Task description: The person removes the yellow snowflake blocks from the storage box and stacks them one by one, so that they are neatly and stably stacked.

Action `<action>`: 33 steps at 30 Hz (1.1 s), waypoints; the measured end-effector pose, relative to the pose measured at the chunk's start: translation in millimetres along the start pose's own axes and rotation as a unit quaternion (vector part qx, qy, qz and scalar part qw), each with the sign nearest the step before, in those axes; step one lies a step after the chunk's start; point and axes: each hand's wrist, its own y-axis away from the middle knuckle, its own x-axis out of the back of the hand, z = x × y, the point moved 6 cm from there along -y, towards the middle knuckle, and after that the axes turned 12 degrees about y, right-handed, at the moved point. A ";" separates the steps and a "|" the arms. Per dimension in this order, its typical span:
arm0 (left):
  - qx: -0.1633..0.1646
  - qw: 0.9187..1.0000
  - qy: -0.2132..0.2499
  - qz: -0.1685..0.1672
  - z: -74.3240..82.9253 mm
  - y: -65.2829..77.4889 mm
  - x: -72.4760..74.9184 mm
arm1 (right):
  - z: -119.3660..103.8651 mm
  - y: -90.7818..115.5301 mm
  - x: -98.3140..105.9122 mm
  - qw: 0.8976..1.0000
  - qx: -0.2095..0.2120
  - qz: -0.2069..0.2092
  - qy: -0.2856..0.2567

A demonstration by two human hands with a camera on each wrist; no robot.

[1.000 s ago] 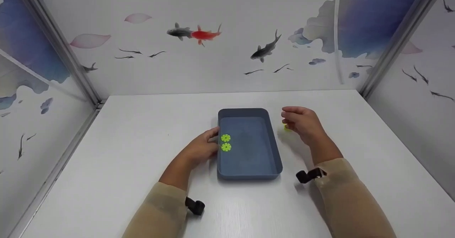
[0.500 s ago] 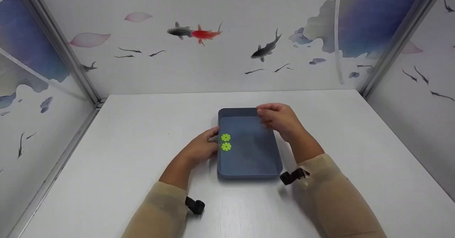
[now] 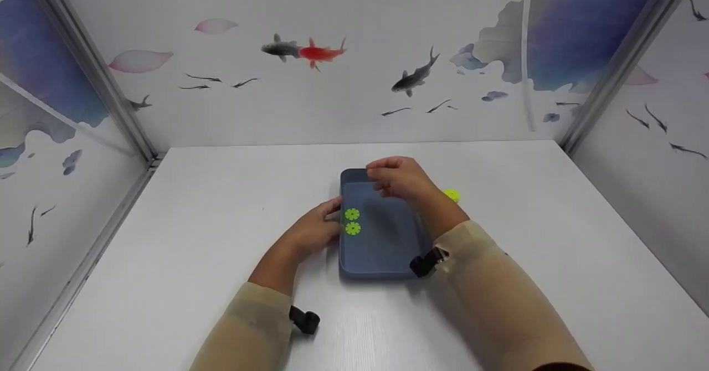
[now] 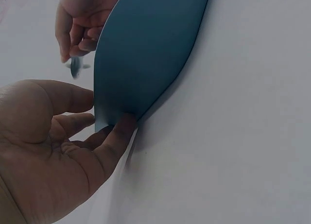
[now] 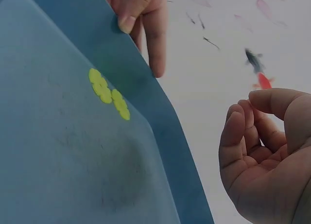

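Note:
A blue-grey rectangular tray (image 3: 388, 249) lies on the white table. Inside, along its left wall, two yellow-green notched discs (image 3: 352, 221) lie one behind the other, almost edge to edge. My left hand (image 3: 313, 230) grips the tray's left wall, its fingertips at the rim and outer side in the left wrist view. Over the far part of the tray is my right hand (image 3: 401, 178), fingers curled and thumb close to the fingertips (image 5: 235, 118). I cannot tell whether something small is pinched there. More yellow-green discs (image 3: 452, 195) show on the table, partly behind the right wrist.
A white back wall (image 3: 354, 116) printed with fish and petals closes off the table's far edge. Side panels with metal posts (image 3: 604, 55) stand left and right. Each wrist carries a small black camera (image 3: 306, 321).
My right hand has moved left, from beside the disc pile to over the far part of the tray. The pile shows more now. My left hand and the tray have stayed put.

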 end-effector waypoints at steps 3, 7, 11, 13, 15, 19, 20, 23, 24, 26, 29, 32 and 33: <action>-0.003 1.000 -0.007 -0.001 1.5 0.6 0.1 | -4.1 -6.7 -8.4 1.000 -0.009 -0.013 0.022; -0.009 1.000 -0.012 0.000 3.2 1.9 0.2 | -5.4 -13.6 -19.1 0.998 -0.019 -0.040 0.044; -0.010 1.000 0.016 -0.015 2.7 1.7 -1.7 | -0.1 -20.0 -27.1 0.997 -0.028 -0.060 0.047; -0.006 0.999 0.032 -0.021 2.0 1.0 -3.1 | 4.6 -23.5 -29.6 0.996 -0.032 -0.061 0.049; -0.004 0.999 0.032 -0.019 2.0 0.8 -3.2 | 9.7 -26.7 -31.9 0.996 -0.034 -0.061 0.053; -0.001 1.000 0.020 -0.009 1.9 0.6 -2.0 | 19.0 -31.3 -35.5 0.995 -0.034 -0.060 0.073; -0.001 1.000 0.017 -0.007 2.2 1.1 -1.6 | 20.9 -32.0 -36.3 0.995 -0.033 -0.061 0.078; 0.001 1.000 0.022 -0.009 2.1 1.9 -1.7 | 26.3 -33.8 -38.2 0.993 -0.035 -0.064 0.095; 0.003 1.000 0.023 -0.009 1.6 1.9 -1.7 | 27.7 -34.3 -38.9 0.992 -0.036 -0.066 0.101; 0.004 1.000 0.027 -0.012 1.4 2.3 -1.9 | 30.7 -35.4 -40.1 0.991 -0.035 -0.071 0.111; 0.002 0.999 0.029 -0.017 1.2 2.2 -2.6 | 33.8 -36.8 -42.1 0.988 -0.028 -0.082 0.129; 0.000 1.000 0.018 -0.014 1.7 2.1 -2.0 | 35.4 -38.1 -44.3 0.983 -0.014 -0.096 0.154; 0.000 1.000 0.015 -0.012 1.8 2.1 -1.7 | 35.9 -38.8 -45.0 0.981 -0.008 -0.100 0.164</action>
